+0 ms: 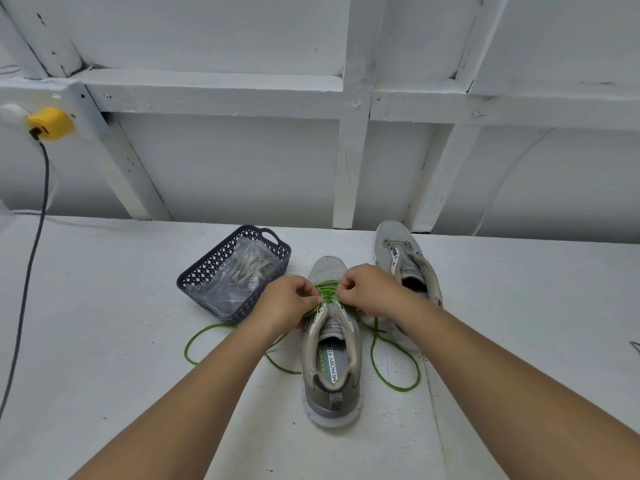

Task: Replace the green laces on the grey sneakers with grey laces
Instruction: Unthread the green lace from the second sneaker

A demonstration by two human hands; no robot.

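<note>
Your left hand and right hand both reach forward with forearms stretched out from the bottom corners, meeting over the near sneaker. Left hand: knuckles up, fingers curled in, the grip pinching the green lace at the eyelets on the shoe's left side. Right hand: same pose mirrored, fingers curled, its grip pinching the green lace on the shoe's right side. Hands nearly touch each other above the tongue. Sneakers: two, both grey. The near one sits on the white counter, heel toward you, toe pointing away, green lace threaded only through the eyelets nearest the toe, the eyelets by the collar bare. The far sneaker lies just right of and beyond it, partly behind your right wrist, eyelets showing no lace. Green lace: one visible, with two loose ends trailing on the counter, one looping out left past your left forearm, one looping right beside the near shoe. Basket: one, dark lattice plastic, left of the near sneaker, close to your left hand. Inside it, one clear plastic bag holding pale grey laces; count of laces in the bag unclear. One yellow plug with one dark cable at far left.
</note>
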